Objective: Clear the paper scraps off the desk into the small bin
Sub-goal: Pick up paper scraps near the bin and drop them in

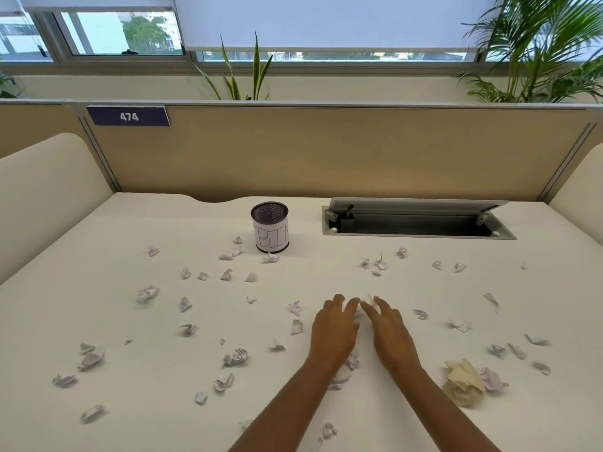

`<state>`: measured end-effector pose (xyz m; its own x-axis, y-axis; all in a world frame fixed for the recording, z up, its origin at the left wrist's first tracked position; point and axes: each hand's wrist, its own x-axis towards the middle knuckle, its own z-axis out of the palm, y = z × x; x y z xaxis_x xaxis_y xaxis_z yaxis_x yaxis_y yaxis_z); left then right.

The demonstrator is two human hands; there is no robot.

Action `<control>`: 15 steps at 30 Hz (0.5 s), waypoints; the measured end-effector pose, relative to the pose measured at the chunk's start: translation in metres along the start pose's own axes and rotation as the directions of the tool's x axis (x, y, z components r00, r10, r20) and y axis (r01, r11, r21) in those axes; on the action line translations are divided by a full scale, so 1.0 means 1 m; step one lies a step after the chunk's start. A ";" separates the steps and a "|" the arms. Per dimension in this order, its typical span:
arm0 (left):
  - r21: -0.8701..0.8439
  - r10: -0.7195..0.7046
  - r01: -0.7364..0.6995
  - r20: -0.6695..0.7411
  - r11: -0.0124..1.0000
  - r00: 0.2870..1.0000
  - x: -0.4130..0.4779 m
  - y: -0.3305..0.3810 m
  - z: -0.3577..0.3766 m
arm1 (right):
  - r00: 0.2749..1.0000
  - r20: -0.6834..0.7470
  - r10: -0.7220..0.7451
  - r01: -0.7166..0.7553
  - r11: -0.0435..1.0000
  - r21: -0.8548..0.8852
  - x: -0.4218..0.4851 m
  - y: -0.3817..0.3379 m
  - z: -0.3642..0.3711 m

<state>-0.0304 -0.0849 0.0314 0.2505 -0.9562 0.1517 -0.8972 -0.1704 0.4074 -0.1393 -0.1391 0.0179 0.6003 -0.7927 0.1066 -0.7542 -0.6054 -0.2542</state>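
White paper scraps (147,293) lie scattered over the cream desk (98,230). The left hand (332,331) and right hand (390,327) rest side by side, fingers spread and angled together around a blurred scrap (365,305) just beyond the fingertips; neither hand clamps anything. The small bin (270,228), upright and labelled, stands far and left, nearer the left hand.

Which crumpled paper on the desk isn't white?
The big yellowish wad near the front right, beside the right forearm; every other scrap is white and smaller.
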 end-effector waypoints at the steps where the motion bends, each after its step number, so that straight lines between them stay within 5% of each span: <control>1: 0.019 -0.001 0.000 0.035 1.000 0.999 0.005 0.001 0.002 | 1.000 0.000 0.007 -0.007 1.000 -0.006 0.002 0.000 0.000; 9: -0.015 -0.019 0.020 0.067 1.000 0.998 0.031 -0.019 0.003 | 0.978 -0.035 0.205 -0.196 0.964 0.178 0.026 -0.004 -0.012; 15: -0.081 -0.041 0.030 -0.137 0.996 0.990 0.071 -0.053 -0.056 | 0.973 -0.121 0.196 -0.153 0.943 0.297 0.047 -0.011 -0.020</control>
<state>0.0555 -0.1300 0.0711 0.3343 -0.9067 0.2573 -0.8571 -0.1789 0.4830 -0.1079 -0.1709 0.0446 0.4039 -0.8988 0.1702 -0.7241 -0.4278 -0.5410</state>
